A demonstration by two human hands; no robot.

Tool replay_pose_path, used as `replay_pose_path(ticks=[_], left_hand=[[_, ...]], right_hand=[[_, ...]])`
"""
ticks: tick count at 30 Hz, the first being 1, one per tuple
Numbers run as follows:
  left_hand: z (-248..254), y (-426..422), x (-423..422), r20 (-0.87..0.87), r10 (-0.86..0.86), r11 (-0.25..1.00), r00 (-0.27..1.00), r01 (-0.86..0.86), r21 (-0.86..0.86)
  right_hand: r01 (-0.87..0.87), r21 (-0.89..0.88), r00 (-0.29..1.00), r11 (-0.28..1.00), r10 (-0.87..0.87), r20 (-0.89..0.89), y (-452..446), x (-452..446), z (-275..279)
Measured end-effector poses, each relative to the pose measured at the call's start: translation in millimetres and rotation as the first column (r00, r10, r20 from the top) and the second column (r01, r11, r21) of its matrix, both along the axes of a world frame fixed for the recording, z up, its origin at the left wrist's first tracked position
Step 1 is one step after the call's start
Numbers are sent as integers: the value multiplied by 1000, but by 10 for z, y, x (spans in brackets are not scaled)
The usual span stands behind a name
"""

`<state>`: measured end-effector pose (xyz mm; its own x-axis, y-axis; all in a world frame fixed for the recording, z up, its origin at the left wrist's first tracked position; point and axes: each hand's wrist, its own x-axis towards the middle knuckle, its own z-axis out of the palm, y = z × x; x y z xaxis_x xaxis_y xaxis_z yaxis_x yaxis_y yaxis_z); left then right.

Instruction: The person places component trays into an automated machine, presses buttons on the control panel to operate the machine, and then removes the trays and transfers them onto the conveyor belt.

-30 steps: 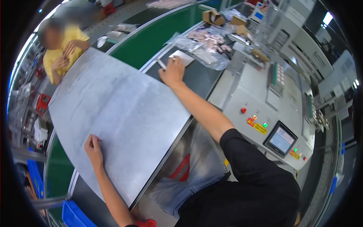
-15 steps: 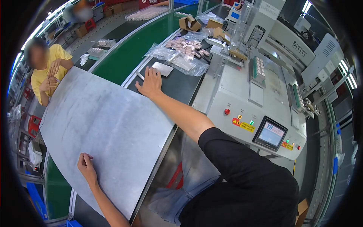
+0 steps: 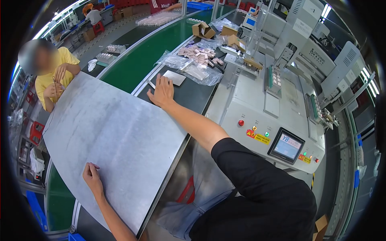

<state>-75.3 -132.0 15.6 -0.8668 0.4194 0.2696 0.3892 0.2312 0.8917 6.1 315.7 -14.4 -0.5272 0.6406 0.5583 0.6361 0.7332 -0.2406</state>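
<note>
My right hand [image 3: 162,92] lies palm down on the dark bench top, its fingers spread. Its fingertips reach the near edge of a flat light-grey plate [image 3: 175,78]; whether they press on it I cannot tell. A small white strip [image 3: 151,84] lies beside the thumb side. My left hand [image 3: 92,177] rests on the large grey metal sheet [image 3: 116,120], fingers curled in, with nothing visible in them. Beyond the plate, a heap of small pale pink blocks [image 3: 199,54] lies on clear plastic bags [image 3: 173,60].
To the right stands a grey machine with a touchscreen [image 3: 286,145], a red button [image 3: 241,123] and a green tray of pale blocks [image 3: 274,80]. A green conveyor [image 3: 120,74] runs behind. Opened cardboard boxes [image 3: 203,30] sit farther back. A person in a yellow shirt [image 3: 68,62] sits across the sheet.
The machine's upright head has come down toward the green tray. The view has shifted slightly. Both my hands stay nearly where they were. The hands of the person in yellow have moved a little.
</note>
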Motion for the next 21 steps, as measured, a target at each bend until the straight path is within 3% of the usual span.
replay_pose_path(ticks=[3, 5, 16, 21], left_hand=[[-4, -3, 1, 19, -6, 1000, 1000, 6, 5], [6, -2, 0, 33, -9, 1000, 999, 9, 8], [4, -3, -3, 37, -9, 1000, 999, 9, 5], [-54, -29, -46, -78, 25, 997, 997, -31, -76]], right_hand=[[47, 43, 997, 998, -49, 52, 3, -23, 8], [55, -30, 991, 998, -50, 123, -10, -36, 55], [-16, -65, 999, 998, 18, 36, 49, 6, -17], [10, 54, 997, 998, -6, -80, 49, 37, -43]])
